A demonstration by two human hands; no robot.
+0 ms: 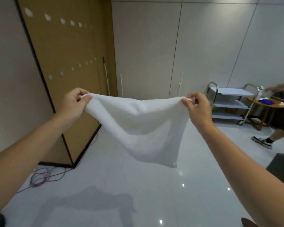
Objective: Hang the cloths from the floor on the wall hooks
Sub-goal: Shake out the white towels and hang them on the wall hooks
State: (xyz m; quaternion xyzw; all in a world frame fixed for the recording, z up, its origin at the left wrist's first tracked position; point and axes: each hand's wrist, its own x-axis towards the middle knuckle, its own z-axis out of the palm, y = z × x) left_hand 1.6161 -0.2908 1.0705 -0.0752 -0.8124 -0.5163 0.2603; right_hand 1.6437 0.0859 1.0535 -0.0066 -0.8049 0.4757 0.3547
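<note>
- The left hand [74,104] pinches one top corner of a white cloth [141,126], thumb and curled fingers closed on the fabric.
- The right hand [196,106] pinches the opposite top corner in the same way, fingers curled round the edge.
- The cloth hangs in the air between the two hands, stretched across at the top with a slight sag in the middle; its lower part droops to a point below and nearer the right hand.
- It is clear of the floor [138,194], which is glossy and pale and carries the cloth's shadow.
- Both arms reach forward, well apart.
- To the left stands a brown panel [67,51] with two rows of small white hooks [62,21]; the cloth's left corner is seen in front of it.
- Purple cable [41,177] lies coiled on the floor by the panel's base.
- At the far right are a metal trolley [228,104], a round wooden table [267,105] and another person's leg and shoe [264,141].
</note>
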